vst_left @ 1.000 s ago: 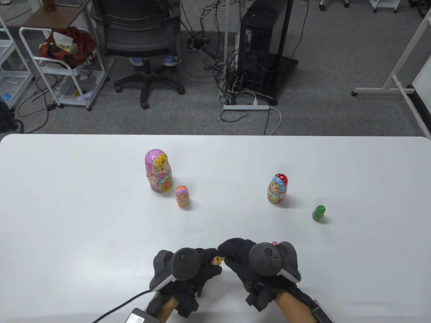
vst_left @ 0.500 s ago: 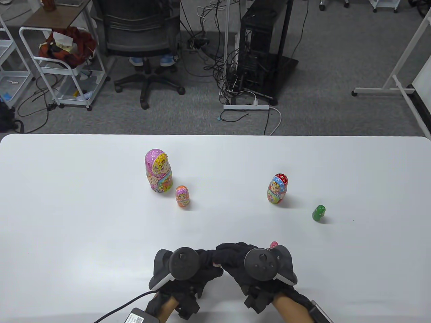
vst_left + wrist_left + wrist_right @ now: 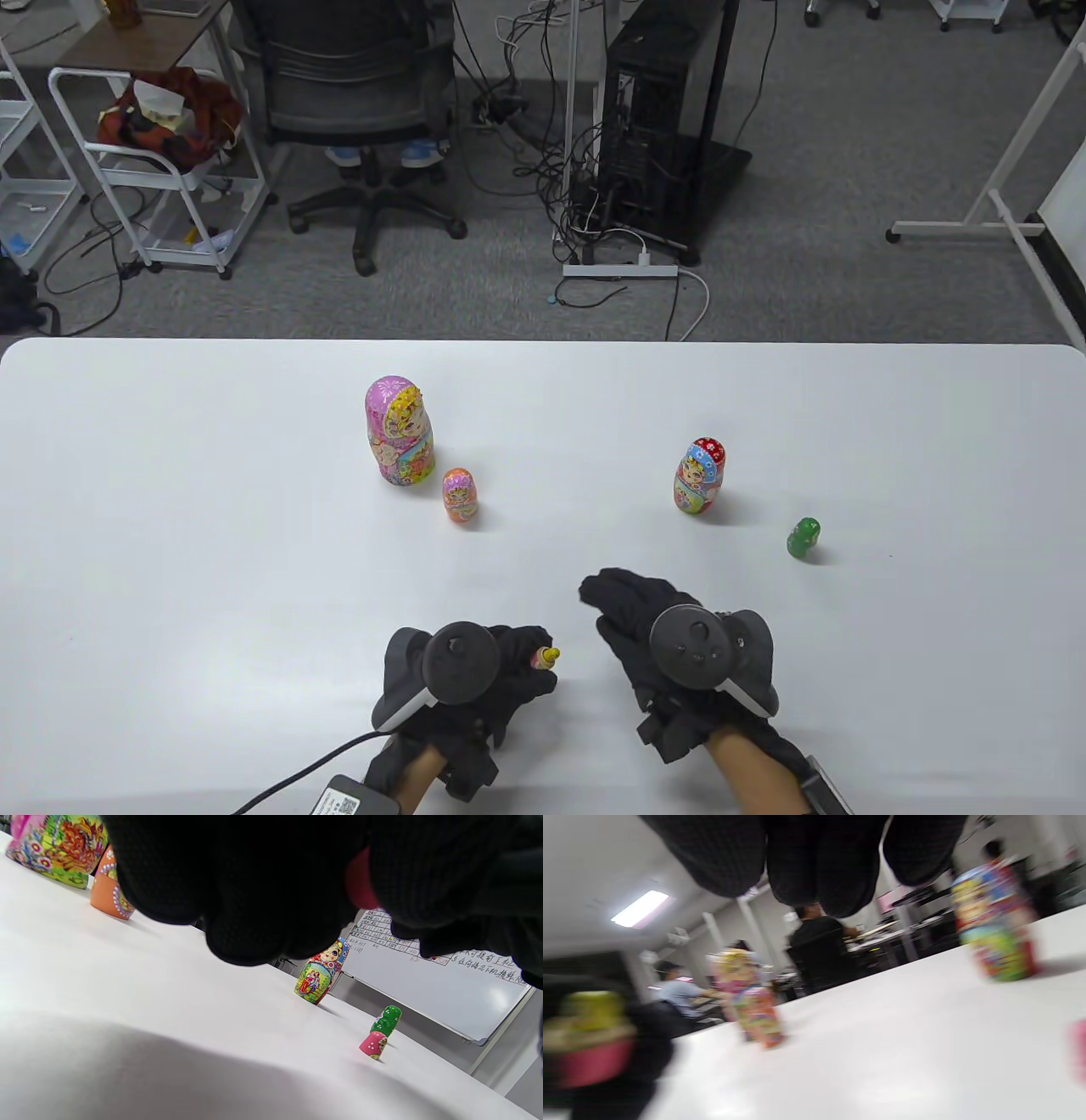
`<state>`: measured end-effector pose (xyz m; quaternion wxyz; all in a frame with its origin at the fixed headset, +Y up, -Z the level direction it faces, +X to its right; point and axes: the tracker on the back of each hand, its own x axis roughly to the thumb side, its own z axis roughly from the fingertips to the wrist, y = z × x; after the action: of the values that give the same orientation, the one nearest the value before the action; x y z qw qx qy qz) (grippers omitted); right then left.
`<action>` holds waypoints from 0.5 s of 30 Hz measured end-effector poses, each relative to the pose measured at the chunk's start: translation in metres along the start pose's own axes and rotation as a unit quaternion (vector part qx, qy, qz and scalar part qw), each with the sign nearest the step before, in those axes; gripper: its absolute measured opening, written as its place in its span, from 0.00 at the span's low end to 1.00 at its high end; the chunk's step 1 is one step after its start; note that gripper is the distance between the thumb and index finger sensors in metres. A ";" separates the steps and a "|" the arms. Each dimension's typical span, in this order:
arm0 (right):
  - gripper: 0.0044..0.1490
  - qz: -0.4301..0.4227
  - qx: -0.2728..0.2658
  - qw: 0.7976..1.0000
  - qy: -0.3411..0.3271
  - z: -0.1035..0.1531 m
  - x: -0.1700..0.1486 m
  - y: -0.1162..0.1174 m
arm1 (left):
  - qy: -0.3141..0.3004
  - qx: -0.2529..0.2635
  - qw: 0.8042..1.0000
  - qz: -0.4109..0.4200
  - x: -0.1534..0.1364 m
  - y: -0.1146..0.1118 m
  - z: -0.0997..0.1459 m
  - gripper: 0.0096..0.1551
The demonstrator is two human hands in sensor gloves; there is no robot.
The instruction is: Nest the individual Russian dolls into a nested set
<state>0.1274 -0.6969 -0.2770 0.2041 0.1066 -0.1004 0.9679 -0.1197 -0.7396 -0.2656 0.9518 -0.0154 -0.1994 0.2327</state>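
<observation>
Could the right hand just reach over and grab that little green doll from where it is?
Probably yes. The right hand holds nothing visible, and only bare table shows between it and the green doll, which stands alone to its far right.

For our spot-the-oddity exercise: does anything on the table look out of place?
A lone pink half stands on the table; the left hand holds the other half with the yellow doll inside.

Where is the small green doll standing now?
In the table view, the green doll stands upright on the table's right side, beside the red-headed doll, beyond the right hand.
</observation>
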 end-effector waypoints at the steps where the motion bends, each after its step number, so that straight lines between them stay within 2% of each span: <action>1: 0.30 0.042 0.005 0.998 0.040 -0.002 -0.012 0.001 | 0.001 0.002 1.000 -0.005 0.000 0.000 0.000 0.35; 3: 0.32 0.084 0.022 0.992 0.094 -0.004 -0.030 0.005 | 0.004 0.004 1.000 -0.010 0.000 0.000 0.000 0.35; 6: 0.32 0.083 0.090 0.979 0.164 -0.007 -0.053 0.016 | 0.024 0.020 0.999 -0.028 -0.001 0.002 0.001 0.35; 11: 0.30 0.105 0.145 0.964 0.196 -0.009 -0.069 0.034 | 0.035 0.021 0.999 -0.031 -0.003 0.001 0.000 0.35; 15: 0.29 0.125 0.161 0.958 0.200 -0.010 -0.071 0.045 | 0.034 0.019 0.998 -0.039 -0.002 0.000 0.000 0.35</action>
<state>0.1707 -0.7610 -0.3110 0.0772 -0.0715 0.0874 0.9906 -0.1210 -0.7406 -0.2664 0.9665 0.0027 -0.1624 0.1988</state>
